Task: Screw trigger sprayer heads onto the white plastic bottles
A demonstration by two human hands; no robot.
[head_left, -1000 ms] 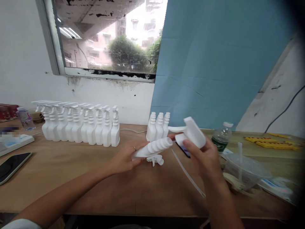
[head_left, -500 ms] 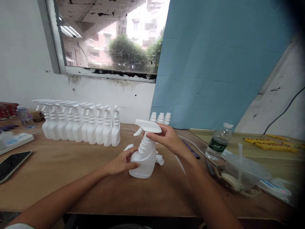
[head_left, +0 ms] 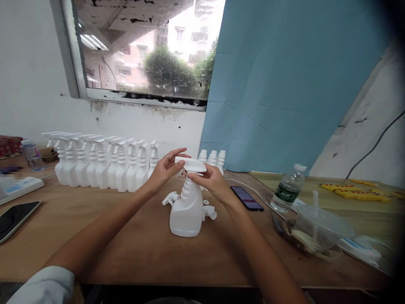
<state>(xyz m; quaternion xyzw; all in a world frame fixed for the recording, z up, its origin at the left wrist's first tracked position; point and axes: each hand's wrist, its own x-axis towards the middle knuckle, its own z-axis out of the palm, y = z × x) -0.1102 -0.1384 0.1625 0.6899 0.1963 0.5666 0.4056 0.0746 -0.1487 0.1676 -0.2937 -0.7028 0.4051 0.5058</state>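
A white spray bottle (head_left: 186, 211) stands upright on the table in front of me, its trigger sprayer head (head_left: 190, 164) on top of the neck. My left hand (head_left: 167, 169) holds the nozzle end of the head between thumb and fingers. At the back of the head and the collar below it, my right hand (head_left: 210, 181) grips with thumb and fingers. Loose on the table lie one trigger sprayer (head_left: 171, 198) left of the bottle and another sprayer (head_left: 209, 212) at its right, partly hidden behind it. A small white ring (head_left: 206, 202) lies near the second one.
A row of several white spray bottles (head_left: 101, 169) with heads stands at the left. Bottles without heads (head_left: 212, 157) stand behind my right hand. A phone (head_left: 247, 197), a water bottle (head_left: 288, 188) and a lidded plastic bowl (head_left: 325, 223) with a straw are at the right. Another phone (head_left: 19, 219) lies far left.
My left hand has let go of the bottle's body and moved up to the nozzle end of the sprayer head. My right hand stays at the head, a little lower and further left.
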